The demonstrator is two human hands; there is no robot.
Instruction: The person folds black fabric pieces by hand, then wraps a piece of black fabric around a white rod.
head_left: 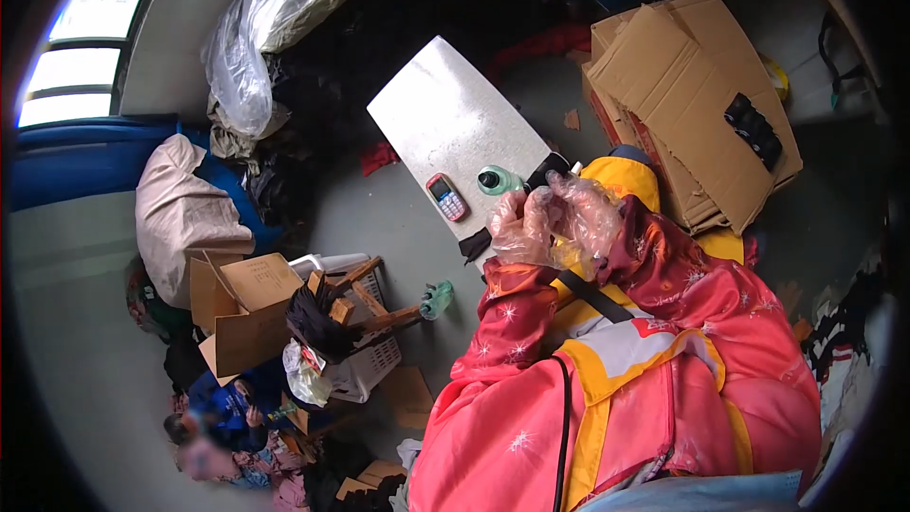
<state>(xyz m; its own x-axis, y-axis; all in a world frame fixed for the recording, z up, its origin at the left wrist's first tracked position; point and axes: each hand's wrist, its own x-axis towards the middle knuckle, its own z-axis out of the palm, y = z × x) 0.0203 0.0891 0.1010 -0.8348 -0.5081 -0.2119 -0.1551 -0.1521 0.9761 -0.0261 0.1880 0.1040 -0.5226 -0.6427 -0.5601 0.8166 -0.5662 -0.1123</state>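
Both of my hands wear clear, crinkled plastic gloves and are close together over the near end of a white tabletop (445, 104). My left hand (523, 228) has its fingers curled. Beside it, my right hand (586, 213) is also bent closed, fingertips towards a black item (547, 171) with a small white tip near it. Whether the fingers grip that item cannot be made out. Left of the hands lies a bottle of green liquid with a black cap (499, 180). A red keypad phone (446, 197) rests near the table's edge, and black fabric (475, 246) hangs at the corner.
A large cardboard box (682, 104) stands at the right with a black bundle (754, 133) on its flap. On the left are a wooden stool (374, 308), a white basket (365, 370) and an open carton (251, 313). Another person (232, 408) sits at lower left.
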